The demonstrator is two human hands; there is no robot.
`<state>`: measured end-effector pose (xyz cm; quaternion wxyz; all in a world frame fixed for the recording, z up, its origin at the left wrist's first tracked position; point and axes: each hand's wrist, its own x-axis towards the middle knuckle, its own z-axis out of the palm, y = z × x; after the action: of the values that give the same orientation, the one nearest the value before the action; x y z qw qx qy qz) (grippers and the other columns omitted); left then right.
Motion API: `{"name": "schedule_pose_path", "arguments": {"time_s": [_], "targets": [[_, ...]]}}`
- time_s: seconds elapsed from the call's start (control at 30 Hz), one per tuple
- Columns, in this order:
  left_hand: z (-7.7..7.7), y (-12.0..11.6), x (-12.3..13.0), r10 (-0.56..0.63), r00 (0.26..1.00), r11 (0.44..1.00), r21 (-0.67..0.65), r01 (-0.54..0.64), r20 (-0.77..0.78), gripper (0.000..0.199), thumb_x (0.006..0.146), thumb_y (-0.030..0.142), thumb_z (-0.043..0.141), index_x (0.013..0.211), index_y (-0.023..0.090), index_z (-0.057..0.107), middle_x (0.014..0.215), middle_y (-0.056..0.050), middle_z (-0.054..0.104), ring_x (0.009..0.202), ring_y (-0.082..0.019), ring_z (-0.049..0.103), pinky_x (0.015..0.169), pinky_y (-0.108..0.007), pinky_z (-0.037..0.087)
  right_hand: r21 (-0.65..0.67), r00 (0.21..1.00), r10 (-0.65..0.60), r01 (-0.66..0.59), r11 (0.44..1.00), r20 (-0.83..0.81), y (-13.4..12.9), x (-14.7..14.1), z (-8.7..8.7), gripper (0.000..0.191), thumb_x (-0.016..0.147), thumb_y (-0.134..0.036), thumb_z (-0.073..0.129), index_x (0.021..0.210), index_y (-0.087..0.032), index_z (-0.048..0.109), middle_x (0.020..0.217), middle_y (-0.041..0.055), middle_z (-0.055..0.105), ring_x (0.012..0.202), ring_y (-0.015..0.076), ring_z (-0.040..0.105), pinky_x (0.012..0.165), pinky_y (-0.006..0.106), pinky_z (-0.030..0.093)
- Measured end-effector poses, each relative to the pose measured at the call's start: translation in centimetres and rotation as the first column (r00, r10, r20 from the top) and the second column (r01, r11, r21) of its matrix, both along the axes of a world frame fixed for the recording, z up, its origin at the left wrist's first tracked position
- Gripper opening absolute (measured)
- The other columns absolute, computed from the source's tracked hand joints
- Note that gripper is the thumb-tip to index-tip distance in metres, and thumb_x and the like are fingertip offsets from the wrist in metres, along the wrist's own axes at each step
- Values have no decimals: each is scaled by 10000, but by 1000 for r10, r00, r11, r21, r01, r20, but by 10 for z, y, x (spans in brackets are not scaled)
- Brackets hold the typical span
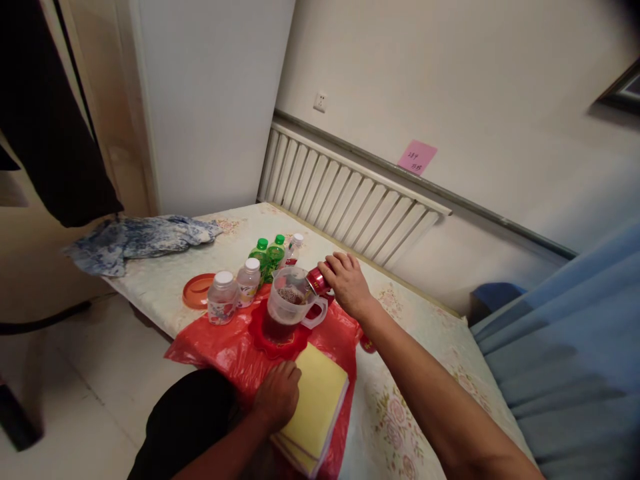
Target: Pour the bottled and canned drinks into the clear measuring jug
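Note:
My right hand (pixel 347 283) is wrapped round a red can (pixel 317 281), tilted with its top over the rim of a clear plastic pitcher (pixel 289 308). Dark, foamy liquid stands in the pitcher, whose handle points right. Under it is a red scalloped dish (pixel 270 348) on a red plastic bag (pixel 215 343). My left hand (pixel 278 395) rests curled at the left edge of a yellow notebook (pixel 317 400), its fingers pressed together; whether anything is inside them is hidden.
Left of the pitcher stand white-capped jars (pixel 223 298), green bottles (pixel 275 252) and a small clear bottle (pixel 293 249). An orange lid (pixel 199 291) and a blue patterned cloth (pixel 150 240) lie farther left. Another red can (pixel 367 343) lies beneath my right forearm. A radiator (pixel 345 187) lines the wall.

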<state>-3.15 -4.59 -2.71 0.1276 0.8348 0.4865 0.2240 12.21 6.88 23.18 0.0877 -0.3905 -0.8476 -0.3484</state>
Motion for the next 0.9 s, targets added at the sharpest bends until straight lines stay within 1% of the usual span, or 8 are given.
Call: {"name": "schedule_pose_path", "arguments": {"time_s": [0.67, 0.9], "targets": [[-4, 0, 1, -2, 1000, 1000, -11, 2, -2, 186, 864, 123, 467, 974, 191, 601, 1034, -74, 601, 984, -245, 511, 904, -391, 404, 14, 999, -9, 9, 1000, 48, 2, -1, -1, 327, 990, -211, 454, 1295, -194, 570, 1304, 126, 586, 1256, 317, 419, 1074, 526, 307], [0, 0, 0, -4, 1000, 1000, -22, 4, -5, 181, 852, 123, 476, 969, 191, 596, 1038, -77, 596, 987, -244, 509, 907, -393, 403, 20, 999, -3, 2, 1000, 46, 2, -1, -2, 327, 992, -218, 451, 1300, -194, 557, 1305, 122, 582, 1266, 313, 415, 1084, 515, 294]]}}
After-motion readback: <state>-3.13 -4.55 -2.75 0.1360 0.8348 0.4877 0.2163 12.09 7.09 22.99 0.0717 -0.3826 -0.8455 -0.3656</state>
